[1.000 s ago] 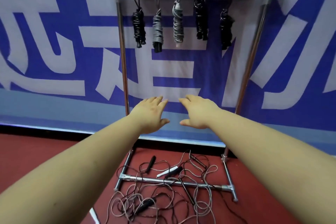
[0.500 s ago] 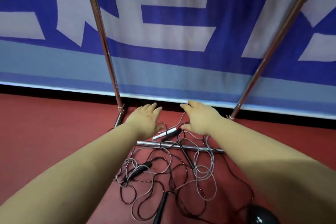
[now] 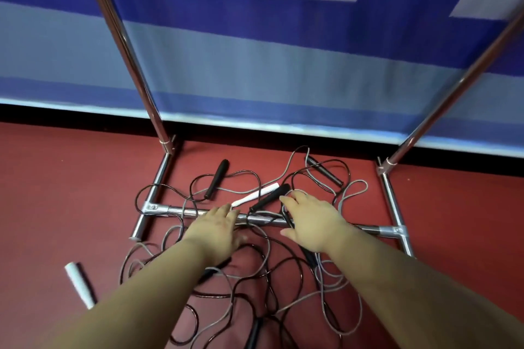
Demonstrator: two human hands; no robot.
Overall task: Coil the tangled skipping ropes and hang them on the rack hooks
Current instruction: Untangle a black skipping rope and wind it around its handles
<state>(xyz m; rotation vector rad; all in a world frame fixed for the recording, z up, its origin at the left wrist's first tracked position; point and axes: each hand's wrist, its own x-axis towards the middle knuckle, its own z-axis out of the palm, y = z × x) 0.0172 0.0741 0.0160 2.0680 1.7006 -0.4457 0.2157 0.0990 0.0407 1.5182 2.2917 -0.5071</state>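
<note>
A tangle of black and grey skipping ropes (image 3: 272, 272) lies on the red floor across the rack's low crossbar (image 3: 175, 210). Black handles (image 3: 217, 177) (image 3: 270, 197) (image 3: 326, 171) and a white handle (image 3: 255, 194) lie behind the bar. Another white handle (image 3: 79, 283) lies apart at the left. My left hand (image 3: 217, 231) hovers over the bar with fingers straight, holding nothing. My right hand (image 3: 312, 218) reaches over the ropes, fingertips near the middle black handle, fingers spread. The rack's hooks are out of view.
Two chrome rack uprights (image 3: 124, 48) (image 3: 453, 93) rise on either side, with base feet (image 3: 150, 198) (image 3: 395, 207) on the floor. A blue and white banner (image 3: 269, 65) hangs close behind the rack.
The view has dropped from the hooks with hung coils to the floor. Both hands have come down and forward, close over the tangled ropes and the crossbar.
</note>
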